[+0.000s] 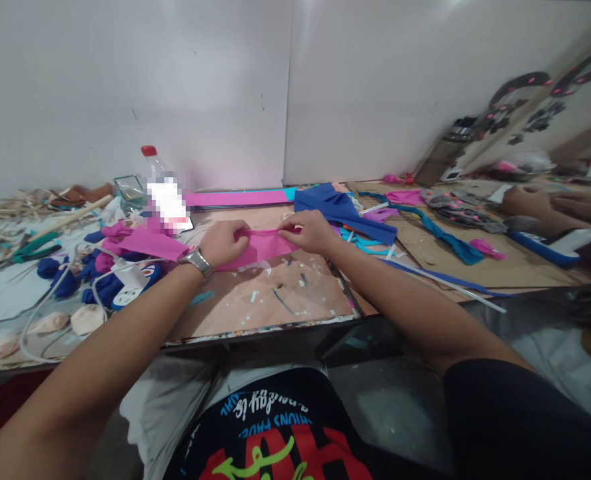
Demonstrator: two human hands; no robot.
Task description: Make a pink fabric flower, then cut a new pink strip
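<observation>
on a cluttered brown desk (pixel 255 300) against a white wall (pixel 125 87), the left hand (pixel 224 243) and right hand (pixel 309 231) pinch a pink fabric strip (pixel 262 245) in closed fingers, blue fabric (pixel 340 208) and a plastic bottle (pixel 162 190) nearby.

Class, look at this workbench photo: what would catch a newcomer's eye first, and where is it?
First, the pink fabric strip at the centre of the table, pinched at its ends by the left hand and right hand. Next, the blue fabric piece just behind the right hand, and the red-capped plastic bottle standing at the back left.
</observation>
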